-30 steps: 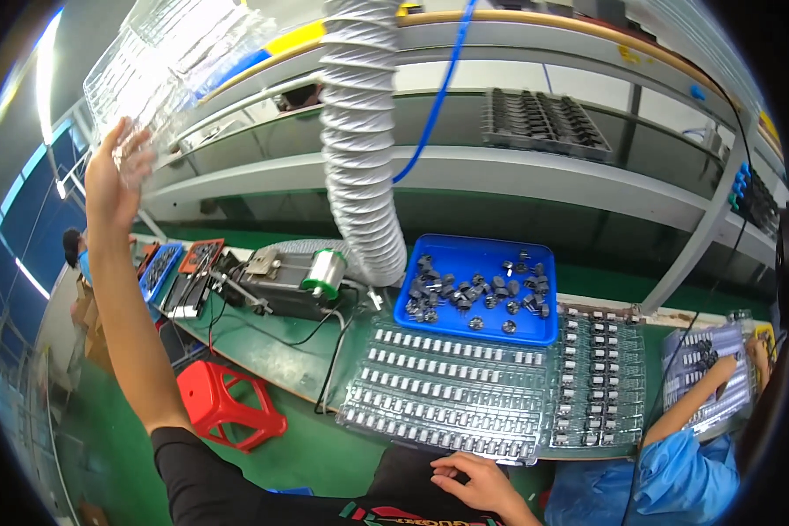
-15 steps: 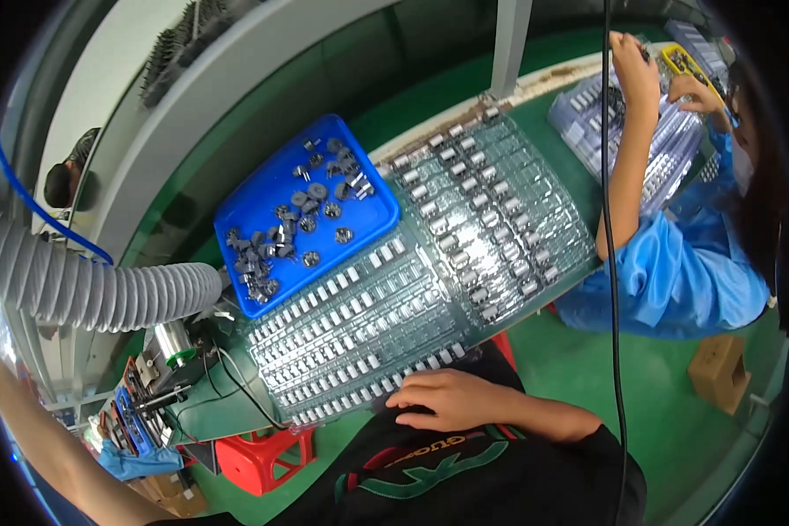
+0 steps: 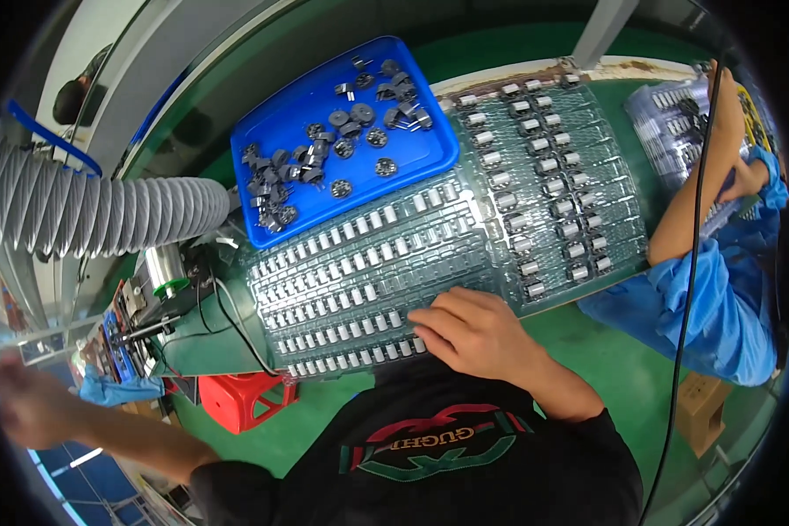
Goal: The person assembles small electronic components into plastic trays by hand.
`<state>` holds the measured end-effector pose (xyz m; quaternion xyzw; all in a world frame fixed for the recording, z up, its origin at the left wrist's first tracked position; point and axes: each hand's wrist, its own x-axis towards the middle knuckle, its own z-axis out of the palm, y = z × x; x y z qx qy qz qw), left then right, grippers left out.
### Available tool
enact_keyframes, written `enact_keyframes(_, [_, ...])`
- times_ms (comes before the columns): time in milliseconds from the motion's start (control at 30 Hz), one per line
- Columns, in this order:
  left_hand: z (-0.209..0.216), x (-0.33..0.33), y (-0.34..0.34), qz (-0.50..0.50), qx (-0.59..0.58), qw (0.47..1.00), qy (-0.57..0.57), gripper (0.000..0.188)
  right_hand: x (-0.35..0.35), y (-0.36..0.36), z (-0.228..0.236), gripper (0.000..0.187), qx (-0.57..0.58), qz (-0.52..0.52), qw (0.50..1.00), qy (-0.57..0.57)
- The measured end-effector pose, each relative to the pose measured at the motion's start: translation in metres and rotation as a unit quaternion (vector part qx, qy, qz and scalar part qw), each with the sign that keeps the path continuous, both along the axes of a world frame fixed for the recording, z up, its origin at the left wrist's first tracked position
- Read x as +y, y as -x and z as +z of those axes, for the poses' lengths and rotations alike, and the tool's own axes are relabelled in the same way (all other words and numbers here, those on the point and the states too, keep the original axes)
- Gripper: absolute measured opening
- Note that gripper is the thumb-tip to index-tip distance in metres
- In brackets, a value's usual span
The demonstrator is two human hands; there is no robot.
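Note:
Over the near right part of a clear plastic tray (image 3: 451, 272), my right hand (image 3: 475, 331) has its fingers curled together. Its fingertips are beside the end of a row of small silver cylinders (image 3: 359, 329). Anything between them is hidden. Out at the left rim, my left hand (image 3: 31, 403) is smeared by motion, so its fingers cannot be made out. A second clear tray (image 3: 618, 188) lies to the right, carrying silver cylinders with dark ends. Behind the first tray sits a blue tray (image 3: 280, 114) of loose dark grey round parts with metal pins.
A grey ribbed hose (image 3: 149, 210) comes in from the left, above a wire spool (image 3: 165, 270). A black cable (image 3: 685, 289) hangs at the right. Beyond it a co-worker's blue sleeve (image 3: 714, 307) reaches the bench. A red stool (image 3: 237, 403) stands below the front edge.
The view has shifted, and the trays sit higher in it. My right hand has moved forward over the clear tray. My left hand has come into view at the left rim.

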<state>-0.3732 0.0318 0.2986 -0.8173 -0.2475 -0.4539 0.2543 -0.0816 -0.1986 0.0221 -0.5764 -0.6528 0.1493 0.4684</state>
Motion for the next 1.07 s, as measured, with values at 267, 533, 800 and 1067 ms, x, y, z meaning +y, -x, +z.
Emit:
enact_keyframes(267, [-0.231,0.011,-0.124,-0.012,0.169,0.936,0.307,0.037,0.050,0.035,-0.017,0.024,-0.191,-0.046,0.981,0.008])
enact_keyframes(533, [-0.275,0.058,-0.135,-0.027,0.202,0.893,0.400,0.038,0.046,0.050,-0.036,0.032,-0.284,0.005,0.959,0.014])
enact_keyframes(800, [-0.261,0.051,-0.127,-0.029,0.182,0.921,0.342,0.032,0.050,0.060,-0.039,0.020,-0.211,-0.048,0.976,-0.005])
enact_keyframes(1067, [-0.260,-0.014,-0.119,-0.176,0.080,0.858,0.475,0.034,0.052,0.056,-0.041,0.021,-0.220,-0.050,0.974,0.022])
